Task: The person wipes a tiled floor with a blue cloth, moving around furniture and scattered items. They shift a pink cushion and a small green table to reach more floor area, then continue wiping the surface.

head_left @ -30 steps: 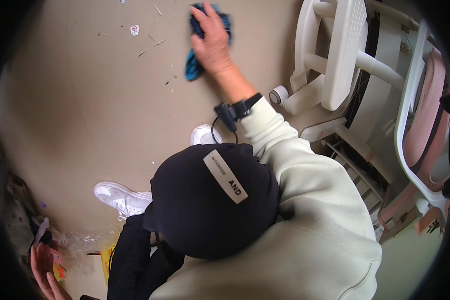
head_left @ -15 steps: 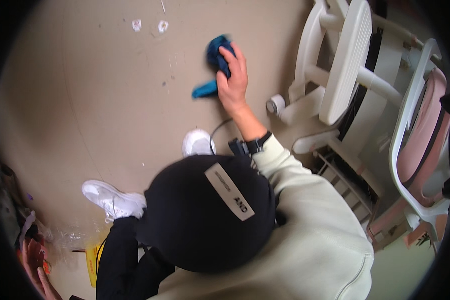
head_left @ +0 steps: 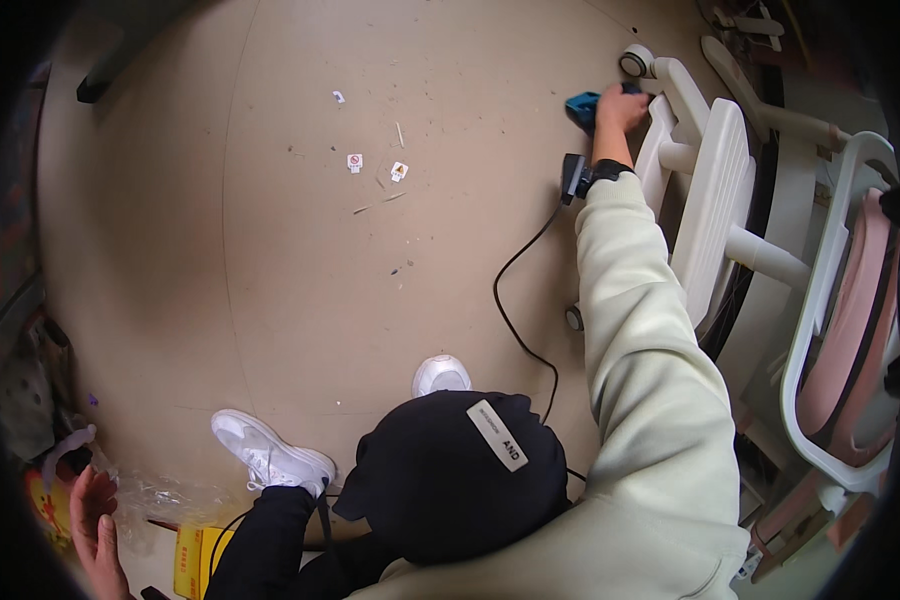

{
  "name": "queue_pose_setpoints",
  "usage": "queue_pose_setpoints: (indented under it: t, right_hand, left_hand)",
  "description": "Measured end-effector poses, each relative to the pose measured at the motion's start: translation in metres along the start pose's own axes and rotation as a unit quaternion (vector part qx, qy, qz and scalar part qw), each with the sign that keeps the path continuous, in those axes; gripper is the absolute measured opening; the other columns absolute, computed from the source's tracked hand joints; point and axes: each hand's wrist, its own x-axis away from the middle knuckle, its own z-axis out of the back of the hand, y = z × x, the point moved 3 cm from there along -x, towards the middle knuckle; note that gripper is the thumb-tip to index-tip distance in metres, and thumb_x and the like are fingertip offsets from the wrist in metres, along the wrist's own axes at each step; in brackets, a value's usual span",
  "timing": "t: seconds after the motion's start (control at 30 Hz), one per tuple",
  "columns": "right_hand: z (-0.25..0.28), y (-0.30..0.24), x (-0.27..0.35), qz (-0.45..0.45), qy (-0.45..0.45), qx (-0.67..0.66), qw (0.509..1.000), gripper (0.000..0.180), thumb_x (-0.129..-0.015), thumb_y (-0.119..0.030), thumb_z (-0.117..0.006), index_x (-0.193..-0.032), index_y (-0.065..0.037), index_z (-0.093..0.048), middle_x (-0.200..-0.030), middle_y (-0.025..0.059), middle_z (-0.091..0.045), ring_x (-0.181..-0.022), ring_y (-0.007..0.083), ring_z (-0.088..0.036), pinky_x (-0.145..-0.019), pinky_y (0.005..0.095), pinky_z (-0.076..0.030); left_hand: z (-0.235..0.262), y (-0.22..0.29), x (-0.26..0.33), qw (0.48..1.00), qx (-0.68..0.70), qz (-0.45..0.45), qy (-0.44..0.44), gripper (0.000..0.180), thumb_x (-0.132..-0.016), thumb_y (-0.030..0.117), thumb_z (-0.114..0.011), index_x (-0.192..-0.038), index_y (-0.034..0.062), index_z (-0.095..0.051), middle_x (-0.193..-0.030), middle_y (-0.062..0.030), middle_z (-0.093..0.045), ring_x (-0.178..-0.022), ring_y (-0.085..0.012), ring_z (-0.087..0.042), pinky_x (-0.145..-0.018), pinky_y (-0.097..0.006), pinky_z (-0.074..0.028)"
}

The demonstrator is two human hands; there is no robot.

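Head view: we see the right hand reaching toward the floor's far right corner, with its fingers clamped on a bunched blue cloth. The cloth lies on the floor, near the right edge, just beside a white chair base; we cannot tell whether the hand touches the base. One caster stands beyond the cloth, and another sits nearer to us. A black strap with a small device circles the right wrist, and a black cable curves from it across the floor.

At the floor's near left corner we see the left hand, thumb and fingers apart, near crumpled clear plastic and a yellow box. Two small paper labels lie well apart from the cloth, toward the middle of the floor, among thin sticks and specks. Nearer to us are two white shoes and a black cap. Along the right side stands a white frame with pink padding.
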Motion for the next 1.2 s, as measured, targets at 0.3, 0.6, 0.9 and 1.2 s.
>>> queue_pose_setpoints:
  t: [0.3, 0.6, 0.9, 1.2]
  right_hand:
    - [0.051, -0.072, 0.122, 0.265, -0.28, -0.358, 0.851, 0.044, -0.077, -0.003, -0.06, -0.12, -0.007, -0.067, -0.109, 0.0023, -0.065, -0.099, 0.0136, -0.061, -0.09, 0.0258, -0.048]
    - [0.0, -0.075, 0.07, 0.251, -0.023, -0.124, 0.96, 0.05, -0.081, -0.014, -0.062, -0.13, -0.002, -0.055, -0.13, 0.0213, -0.057, -0.126, 0.0388, -0.05, -0.11, 0.046, -0.038]
    - [-0.034, -0.084, -0.01, 0.162, -0.066, -0.057, 0.983, 0.066, -0.088, -0.032, -0.068, -0.143, -0.004, -0.044, -0.148, 0.0265, -0.038, -0.136, 0.0435, -0.038, -0.114, 0.0484, -0.032]
    - [-0.079, -0.164, 0.054, 0.488, -0.151, -0.147, 0.847, 0.051, -0.092, -0.031, -0.06, -0.14, -0.015, -0.051, -0.149, 0.0198, -0.044, -0.135, 0.0396, -0.043, -0.113, 0.0478, -0.035]
  left_hand:
    - [0.009, -0.019, -0.006, 0.994, 0.068, 0.087, 0.005, 0.059, -0.093, 0.023, -0.059, -0.148, 0.0053, -0.044, -0.141, -0.0117, -0.054, -0.126, -0.0223, -0.053, -0.107, -0.036, -0.039]
    - [0.008, -0.023, -0.013, 0.995, 0.076, 0.07, 0.012, 0.054, -0.097, 0.021, -0.061, -0.146, 0.0052, -0.045, -0.135, -0.006, -0.057, -0.122, -0.0178, -0.054, -0.103, -0.031, -0.041]
    - [0.007, -0.04, -0.016, 0.989, 0.117, 0.093, 0.022, 0.052, -0.095, 0.015, -0.065, -0.143, 0.0041, -0.048, -0.124, -0.0077, -0.06, -0.114, -0.0176, -0.056, -0.102, -0.031, -0.042]
    - [0.005, -0.025, -0.034, 0.992, 0.086, 0.091, 0.009, 0.049, -0.096, 0.016, -0.064, -0.142, 0.0033, -0.049, -0.123, -0.0074, -0.06, -0.114, -0.0181, -0.056, -0.102, -0.031, -0.043]
